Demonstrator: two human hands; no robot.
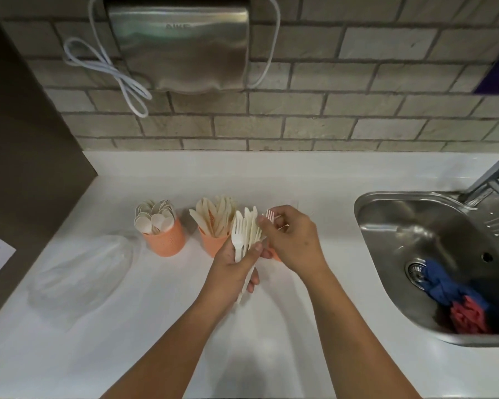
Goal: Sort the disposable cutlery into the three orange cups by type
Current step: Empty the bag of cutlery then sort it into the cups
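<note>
Left hand point(231, 272): just below the centre of the frame, fingers and thumb curled tight round the handles of the bundle point(247, 230).
Bundle: held upright with the heads fanned apart, probably to show each type at a glance and to let one piece slide out alone.
Right hand point(296, 240): right of the bundle, fingertips pinched on a single fork point(270, 216) at the fan's right edge; seemingly placed to peel that piece away from the rest.
Spoon cup point(164, 240): left of centre, orange, packed with round bowls pointing up.
Knife cup point(211, 243): just right of the spoon cup and touching the back of the bundle in the picture; blades up and splayed outward.
Third cup point(275, 256): only an orange sliver visible between the two hands; contents hidden, likely the home for forks.
Reason for the layout: cups in a row near the back of the countertop point(156, 326), close behind the hands, so each drop needs only a short reach.
Look of the cutlery: thin, matte, off-white to cream; the front fork whiter than the knives; tines plain on two or three pieces, the rest of the fan too overlapped to name.
Stage: spoons and knives largely sorted by the look of it, forks in hand.
Clear wrapper point(81, 269): crumpled, lower left of the cups.
Sink point(386, 203): right edge of the frame, blue and red cloth point(450, 289) inside.
</note>
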